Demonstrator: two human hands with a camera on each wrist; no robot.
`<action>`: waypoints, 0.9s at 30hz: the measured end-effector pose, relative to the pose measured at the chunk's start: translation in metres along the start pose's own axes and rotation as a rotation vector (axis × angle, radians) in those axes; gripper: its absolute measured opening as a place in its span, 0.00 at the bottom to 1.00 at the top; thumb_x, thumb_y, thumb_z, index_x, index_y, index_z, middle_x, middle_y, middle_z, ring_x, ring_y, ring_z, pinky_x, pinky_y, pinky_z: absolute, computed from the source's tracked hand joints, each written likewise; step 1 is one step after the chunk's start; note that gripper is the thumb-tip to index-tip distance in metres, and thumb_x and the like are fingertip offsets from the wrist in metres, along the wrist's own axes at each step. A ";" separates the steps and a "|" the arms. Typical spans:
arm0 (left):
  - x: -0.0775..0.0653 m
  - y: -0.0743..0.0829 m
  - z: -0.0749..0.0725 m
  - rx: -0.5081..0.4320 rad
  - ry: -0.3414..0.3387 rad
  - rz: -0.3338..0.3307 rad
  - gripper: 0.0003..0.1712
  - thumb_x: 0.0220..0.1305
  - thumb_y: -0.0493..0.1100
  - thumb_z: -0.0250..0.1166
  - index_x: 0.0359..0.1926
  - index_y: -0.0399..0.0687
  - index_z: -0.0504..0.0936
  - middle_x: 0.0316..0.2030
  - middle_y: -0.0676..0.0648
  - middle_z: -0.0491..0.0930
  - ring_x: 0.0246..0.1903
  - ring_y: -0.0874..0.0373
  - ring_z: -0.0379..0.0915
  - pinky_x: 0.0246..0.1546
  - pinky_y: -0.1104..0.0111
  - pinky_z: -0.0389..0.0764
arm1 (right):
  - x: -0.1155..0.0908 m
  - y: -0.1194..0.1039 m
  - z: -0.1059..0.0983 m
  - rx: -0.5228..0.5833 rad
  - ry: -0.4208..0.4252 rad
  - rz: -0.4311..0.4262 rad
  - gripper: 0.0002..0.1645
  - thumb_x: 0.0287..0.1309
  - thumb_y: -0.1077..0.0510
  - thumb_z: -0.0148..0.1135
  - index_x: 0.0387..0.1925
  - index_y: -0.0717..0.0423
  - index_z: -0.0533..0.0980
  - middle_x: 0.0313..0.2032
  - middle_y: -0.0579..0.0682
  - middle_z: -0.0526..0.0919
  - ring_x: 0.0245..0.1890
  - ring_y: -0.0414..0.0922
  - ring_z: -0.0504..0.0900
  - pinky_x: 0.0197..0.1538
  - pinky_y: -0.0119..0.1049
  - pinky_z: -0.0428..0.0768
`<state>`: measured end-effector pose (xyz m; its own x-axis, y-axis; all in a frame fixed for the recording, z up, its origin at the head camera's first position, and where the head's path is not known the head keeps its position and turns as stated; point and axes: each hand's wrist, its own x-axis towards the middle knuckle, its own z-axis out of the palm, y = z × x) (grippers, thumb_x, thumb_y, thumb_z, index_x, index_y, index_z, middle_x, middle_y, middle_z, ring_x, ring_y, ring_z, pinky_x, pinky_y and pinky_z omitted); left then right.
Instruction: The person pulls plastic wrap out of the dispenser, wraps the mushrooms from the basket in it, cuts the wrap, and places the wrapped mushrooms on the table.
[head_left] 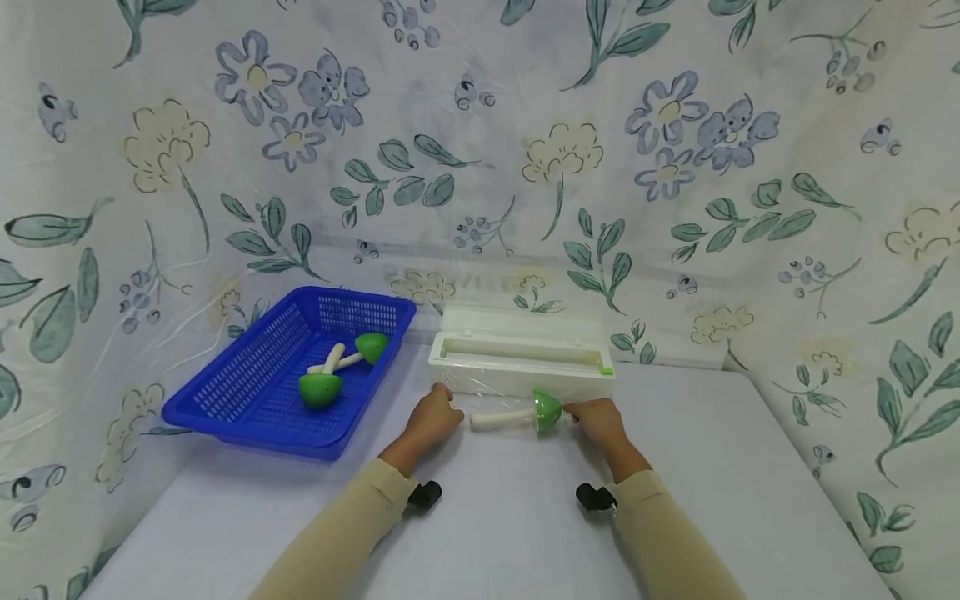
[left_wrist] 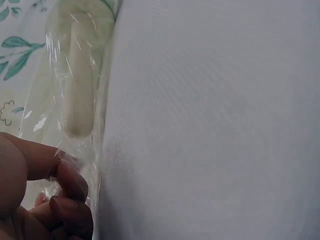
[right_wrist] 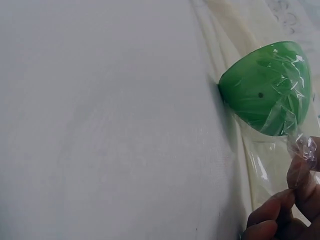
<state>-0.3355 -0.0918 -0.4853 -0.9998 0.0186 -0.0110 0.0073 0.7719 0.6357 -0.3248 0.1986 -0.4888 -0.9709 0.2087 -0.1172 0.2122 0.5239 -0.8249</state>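
A mushroom-shaped piece with a green domed cap (head_left: 547, 410) and a pale straight stem (head_left: 501, 419) lies crosswise in front of me, wrapped in clear cling film. Past the stem's end, my left hand (head_left: 435, 414) pinches bunched cling film (left_wrist: 70, 159) between thumb and fingers. My right hand (head_left: 600, 421) grips the gathered film (right_wrist: 302, 146) just beyond the cap. In the right wrist view the film clings in shiny creases over the dome (right_wrist: 267, 90), which has a small dark dot. Right behind the wrapped piece stands a white cling film dispenser (head_left: 521, 383), its lid raised.
At the left sits a blue perforated basket (head_left: 247, 437), holding two more green-capped pieces (head_left: 321, 389) with pale stems. A green slider (head_left: 607, 371) is at the dispenser's right end. The white table (head_left: 495, 533) meets a flower-patterned curtain (head_left: 480, 167) behind the dispenser.
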 end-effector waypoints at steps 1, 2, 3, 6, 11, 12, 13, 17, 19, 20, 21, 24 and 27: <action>0.000 0.000 0.001 0.002 0.016 -0.014 0.18 0.55 0.39 0.64 0.45 0.37 0.70 0.34 0.41 0.78 0.33 0.47 0.73 0.36 0.55 0.73 | 0.001 0.001 0.001 -0.003 0.015 0.006 0.17 0.54 0.48 0.64 0.21 0.57 0.78 0.26 0.50 0.78 0.29 0.46 0.70 0.32 0.37 0.68; 0.000 0.001 0.001 0.007 0.030 -0.025 0.20 0.54 0.40 0.64 0.45 0.36 0.70 0.34 0.40 0.78 0.33 0.47 0.73 0.36 0.55 0.74 | 0.002 0.001 0.001 -0.011 0.026 0.006 0.17 0.54 0.48 0.65 0.20 0.57 0.79 0.26 0.50 0.78 0.29 0.46 0.71 0.32 0.37 0.68; 0.001 0.000 0.002 0.013 0.041 -0.036 0.20 0.53 0.40 0.64 0.45 0.36 0.70 0.35 0.39 0.78 0.33 0.47 0.74 0.36 0.54 0.74 | 0.003 0.003 0.002 -0.020 0.034 0.001 0.17 0.53 0.48 0.65 0.20 0.56 0.79 0.26 0.50 0.78 0.29 0.46 0.71 0.32 0.37 0.68; 0.003 0.000 0.005 0.030 0.072 -0.058 0.20 0.50 0.40 0.64 0.43 0.36 0.71 0.34 0.39 0.78 0.32 0.46 0.74 0.33 0.54 0.74 | 0.006 0.005 0.005 -0.059 0.044 -0.012 0.20 0.54 0.47 0.64 0.16 0.55 0.77 0.23 0.49 0.76 0.27 0.46 0.70 0.30 0.37 0.68; 0.006 -0.001 0.006 0.059 0.119 -0.099 0.18 0.47 0.41 0.65 0.39 0.38 0.71 0.32 0.39 0.79 0.31 0.46 0.75 0.30 0.53 0.74 | 0.010 0.006 0.011 -0.071 0.059 -0.021 0.28 0.57 0.47 0.63 0.08 0.52 0.66 0.13 0.45 0.67 0.18 0.43 0.64 0.23 0.36 0.64; 0.007 -0.001 0.006 0.061 0.126 -0.108 0.19 0.46 0.42 0.65 0.39 0.38 0.71 0.32 0.38 0.79 0.31 0.46 0.75 0.30 0.52 0.74 | 0.011 0.005 0.012 -0.063 0.063 -0.017 0.28 0.57 0.47 0.63 0.07 0.52 0.65 0.12 0.45 0.66 0.17 0.43 0.63 0.22 0.35 0.63; 0.007 -0.001 0.006 0.063 0.132 -0.116 0.19 0.46 0.42 0.65 0.39 0.38 0.72 0.33 0.38 0.79 0.32 0.45 0.75 0.30 0.52 0.74 | 0.012 0.005 0.013 -0.057 0.067 -0.013 0.28 0.57 0.47 0.63 0.07 0.52 0.65 0.12 0.45 0.66 0.17 0.43 0.63 0.22 0.35 0.63; 0.013 -0.002 0.006 0.050 0.132 -0.141 0.22 0.44 0.43 0.69 0.40 0.37 0.72 0.34 0.38 0.80 0.31 0.46 0.75 0.31 0.53 0.75 | 0.015 0.002 0.015 -0.041 0.104 0.005 0.22 0.56 0.48 0.63 0.12 0.53 0.72 0.16 0.46 0.73 0.21 0.45 0.69 0.26 0.37 0.67; 0.016 -0.003 0.005 0.046 0.118 -0.157 0.24 0.45 0.45 0.70 0.40 0.37 0.72 0.32 0.39 0.79 0.31 0.47 0.74 0.31 0.54 0.74 | 0.017 0.002 0.016 -0.031 0.114 0.021 0.18 0.54 0.48 0.63 0.18 0.55 0.77 0.21 0.48 0.78 0.26 0.47 0.73 0.30 0.39 0.70; 0.017 -0.003 0.005 0.045 0.111 -0.165 0.24 0.45 0.45 0.71 0.40 0.37 0.72 0.32 0.40 0.78 0.30 0.47 0.73 0.31 0.55 0.74 | 0.019 0.002 0.016 -0.028 0.118 0.026 0.16 0.53 0.48 0.63 0.22 0.56 0.78 0.23 0.49 0.79 0.28 0.48 0.74 0.32 0.40 0.71; 0.019 -0.003 0.005 0.045 0.104 -0.172 0.25 0.45 0.46 0.72 0.40 0.38 0.72 0.31 0.41 0.78 0.30 0.48 0.72 0.31 0.56 0.74 | 0.021 0.002 0.016 -0.023 0.120 0.032 0.16 0.52 0.47 0.63 0.26 0.58 0.79 0.26 0.50 0.80 0.30 0.49 0.75 0.34 0.41 0.72; 0.021 -0.003 0.004 0.038 0.082 -0.183 0.24 0.46 0.47 0.73 0.38 0.39 0.73 0.30 0.43 0.77 0.29 0.49 0.71 0.32 0.57 0.73 | 0.026 0.004 0.015 -0.025 0.125 0.057 0.20 0.49 0.46 0.64 0.31 0.60 0.78 0.29 0.53 0.79 0.33 0.51 0.74 0.36 0.43 0.72; 0.021 -0.003 0.004 0.041 0.073 -0.176 0.22 0.47 0.49 0.73 0.36 0.42 0.74 0.30 0.44 0.77 0.30 0.49 0.71 0.32 0.57 0.73 | 0.030 0.005 0.015 -0.023 0.126 0.072 0.20 0.48 0.45 0.64 0.30 0.59 0.77 0.28 0.53 0.77 0.33 0.51 0.73 0.35 0.43 0.71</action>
<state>-0.3570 -0.0912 -0.4903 -0.9845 -0.1637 -0.0621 -0.1681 0.7845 0.5969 -0.3540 0.1950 -0.5051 -0.9317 0.3480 -0.1040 0.2848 0.5224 -0.8037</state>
